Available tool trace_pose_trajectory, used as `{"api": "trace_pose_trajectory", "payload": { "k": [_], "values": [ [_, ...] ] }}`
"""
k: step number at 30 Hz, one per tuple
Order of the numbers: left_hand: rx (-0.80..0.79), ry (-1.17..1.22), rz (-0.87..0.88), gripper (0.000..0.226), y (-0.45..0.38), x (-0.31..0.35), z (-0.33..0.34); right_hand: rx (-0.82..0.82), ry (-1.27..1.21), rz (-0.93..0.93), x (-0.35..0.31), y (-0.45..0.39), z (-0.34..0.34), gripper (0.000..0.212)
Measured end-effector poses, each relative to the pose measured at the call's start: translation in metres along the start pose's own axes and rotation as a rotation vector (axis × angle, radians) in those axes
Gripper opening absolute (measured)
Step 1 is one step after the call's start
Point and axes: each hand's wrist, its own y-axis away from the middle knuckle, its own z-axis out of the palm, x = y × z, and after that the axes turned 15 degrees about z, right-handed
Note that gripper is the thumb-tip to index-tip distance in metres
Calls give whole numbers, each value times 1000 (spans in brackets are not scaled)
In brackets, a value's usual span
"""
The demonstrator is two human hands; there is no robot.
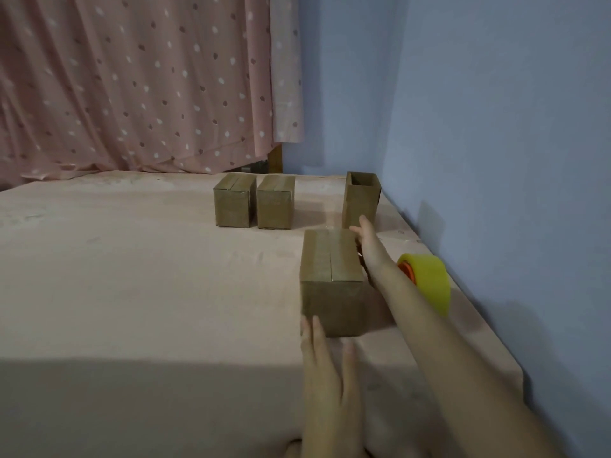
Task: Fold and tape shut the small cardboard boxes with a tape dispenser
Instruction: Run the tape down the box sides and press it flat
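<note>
Head view shows me a pink-covered table [132,276] set into the corner between a spotted pink curtain [139,81] and a blue wall [496,127]. Near the table's right edge sits a taped cardboard box [332,282], flaps closed, tape running along its top seam. My left hand [325,368] lies flat in front of it, fingers straight and spread, the fingertips just touching the box's near lower corner; the grip is wide and holds nothing. My right hand [365,241] reaches past the box's right side, its fingers at the far right top corner of the box; I cannot tell whether that grip clasps the box or only touches it. Just right of my forearm, at the table's right edge, stands the tape dispenser [426,282], a yellowish roll on an orange core. Toward the far edge stand two more taped boxes [256,201] side by side, nearly touching, and at the far right corner an open box [361,200] stands upright, its top unsealed.
</note>
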Motion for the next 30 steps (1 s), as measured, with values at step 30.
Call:
{"api": "trace_pose_trajectory", "payload": {
  "k": [30],
  "values": [
    [94, 123, -86, 52, -118, -33, -54, 286, 43, -330, 75, 92, 6, 32]
  ]
}}
